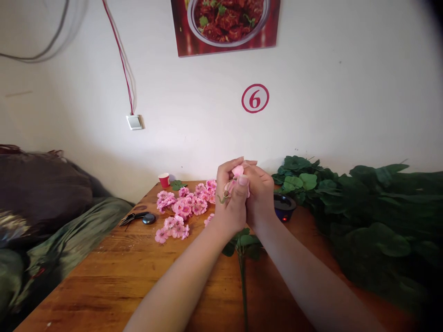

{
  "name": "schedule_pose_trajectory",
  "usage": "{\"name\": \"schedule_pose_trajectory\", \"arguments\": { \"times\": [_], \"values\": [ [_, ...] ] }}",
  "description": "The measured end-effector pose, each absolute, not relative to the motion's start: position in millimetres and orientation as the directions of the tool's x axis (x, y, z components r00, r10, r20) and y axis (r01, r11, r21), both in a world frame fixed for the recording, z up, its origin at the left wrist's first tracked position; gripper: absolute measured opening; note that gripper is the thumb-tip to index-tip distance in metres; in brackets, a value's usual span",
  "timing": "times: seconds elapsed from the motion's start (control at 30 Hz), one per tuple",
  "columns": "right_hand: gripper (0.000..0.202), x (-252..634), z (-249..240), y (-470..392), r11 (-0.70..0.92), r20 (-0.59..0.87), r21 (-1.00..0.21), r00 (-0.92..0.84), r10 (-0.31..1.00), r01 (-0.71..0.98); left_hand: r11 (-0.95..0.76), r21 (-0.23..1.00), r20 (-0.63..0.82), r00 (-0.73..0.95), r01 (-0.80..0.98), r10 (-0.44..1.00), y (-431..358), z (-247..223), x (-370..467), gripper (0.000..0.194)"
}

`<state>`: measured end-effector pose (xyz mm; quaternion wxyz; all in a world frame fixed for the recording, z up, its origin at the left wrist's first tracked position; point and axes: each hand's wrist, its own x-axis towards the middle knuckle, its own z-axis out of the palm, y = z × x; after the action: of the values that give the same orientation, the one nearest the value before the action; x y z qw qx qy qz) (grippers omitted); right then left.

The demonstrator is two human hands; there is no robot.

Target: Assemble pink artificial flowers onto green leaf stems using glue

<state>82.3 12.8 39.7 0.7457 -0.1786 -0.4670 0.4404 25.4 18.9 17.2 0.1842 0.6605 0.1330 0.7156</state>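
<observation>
Both hands meet above the tabletop: the left hand and right hand have their fingers curled tight on one pink blossom, its green stem hanging toward six o'clock. Loose pink flowers lie at nine o'clock, with keys beyond. Green foliage crowds three o'clock; a dark bowl sits just beside the right hand. Bare wood stays open toward seven o'clock.

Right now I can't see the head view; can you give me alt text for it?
Both hands, left hand and right hand, pinch a pink flower on a green stem above a wooden table. Loose pink blossoms lie left, green leaves right.
</observation>
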Motion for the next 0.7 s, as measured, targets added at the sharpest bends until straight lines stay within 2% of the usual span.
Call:
{"name": "schedule_pose_trajectory", "arguments": {
  "times": [0.1,0.2,0.3,0.43,0.5,0.57,0.63,0.7],
  "values": [
    [0.028,82,37,18,0.591,0.558,-0.654,0.227,0.798,-0.473,-0.876,0.480,0.875,-0.047,-0.048,0.482,22,16,23,0.042],
    [0.037,89,37,25,0.675,0.591,-0.630,0.327,0.738,-0.384,-0.865,0.501,0.865,0.004,-0.032,0.501,27,16,18,0.052],
    [0.048,104,42,29,0.795,0.666,-0.556,0.443,0.600,-0.242,-0.889,0.455,0.885,0.079,0.055,0.459,31,17,10,0.066],
    [0.051,137,52,29,0.878,0.771,-0.478,0.462,0.438,-0.035,-0.890,0.377,0.879,0.204,0.255,0.431,21,13,-7,0.071],
    [0.051,156,53,29,0.889,0.823,-0.447,0.435,0.365,0.101,-0.840,0.373,0.842,0.235,0.395,0.485,12,1,-17,0.062],
    [0.051,176,50,30,0.871,0.892,-0.389,0.357,0.276,0.300,-0.751,0.389,0.806,0.197,0.533,0.558,5,-18,-26,0.049],
    [0.051,196,45,34,0.812,0.949,-0.301,0.245,0.201,0.500,-0.655,0.453,0.743,0.149,0.605,0.652,2,-40,-32,0.034],
    [0.049,216,38,43,0.743,0.969,-0.246,0.185,0.166,0.622,-0.518,0.561,0.630,0.073,0.646,0.773,1,-61,-36,0.026]
  ]
}}
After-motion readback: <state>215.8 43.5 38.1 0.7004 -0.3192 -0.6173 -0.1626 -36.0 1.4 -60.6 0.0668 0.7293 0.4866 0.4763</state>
